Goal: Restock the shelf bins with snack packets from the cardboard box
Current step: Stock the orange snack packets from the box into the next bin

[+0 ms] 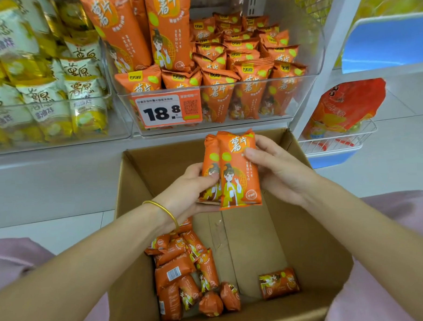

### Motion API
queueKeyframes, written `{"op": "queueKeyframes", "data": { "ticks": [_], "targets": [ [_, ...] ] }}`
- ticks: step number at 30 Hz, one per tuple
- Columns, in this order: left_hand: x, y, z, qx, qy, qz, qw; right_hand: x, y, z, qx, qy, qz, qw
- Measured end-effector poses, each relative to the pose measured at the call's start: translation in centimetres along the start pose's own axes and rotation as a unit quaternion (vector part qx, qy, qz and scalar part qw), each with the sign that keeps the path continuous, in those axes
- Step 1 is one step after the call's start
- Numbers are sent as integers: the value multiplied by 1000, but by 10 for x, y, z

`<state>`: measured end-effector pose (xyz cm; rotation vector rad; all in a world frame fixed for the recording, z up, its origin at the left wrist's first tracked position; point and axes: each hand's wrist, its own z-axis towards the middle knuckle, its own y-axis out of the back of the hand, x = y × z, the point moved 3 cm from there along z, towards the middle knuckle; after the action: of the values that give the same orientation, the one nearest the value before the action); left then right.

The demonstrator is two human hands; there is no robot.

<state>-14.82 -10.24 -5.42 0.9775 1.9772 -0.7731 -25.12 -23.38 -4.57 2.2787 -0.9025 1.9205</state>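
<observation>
Two orange snack packets (237,173) are held upright side by side above the open cardboard box (139,187). My left hand (190,188), with a gold bangle on the wrist, grips their lower left side. My right hand (276,167) pinches the upper right edge of the front packet. Several more orange packets (184,275) lie at the box's bottom left, and a single packet (278,282) lies at its bottom right. Just above, the clear shelf bin (227,103) holds rows of the same orange packets behind an 18.8 price tag (166,111).
A second clear bin (57,104) of yellow and white packets stands to the left. On the right are a white shelf post (322,58), a blue bin (384,43) and a wire basket (338,142) with a large orange bag. Pale tiled floor surrounds the box.
</observation>
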Motion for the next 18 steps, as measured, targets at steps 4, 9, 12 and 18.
{"op": "queueKeyframes", "data": {
  "ticks": [4, 9, 12, 18],
  "targets": [
    [-4, -7, -2, -9, -51, 44, 998, -2, -14, -7, -5, -58, 81, 995],
    [-17, -12, -2, -24, -111, 163, 980, 14, -20, -17, -27, -59, 84, 994],
    [-42, -12, -6, -26, -193, 287, 938, 35, -15, -20, -34, -27, 84, 996],
    [-127, 1, -24, -258, -501, 555, 612, 119, -15, 7, -85, 121, 22, 989]
  ]
}}
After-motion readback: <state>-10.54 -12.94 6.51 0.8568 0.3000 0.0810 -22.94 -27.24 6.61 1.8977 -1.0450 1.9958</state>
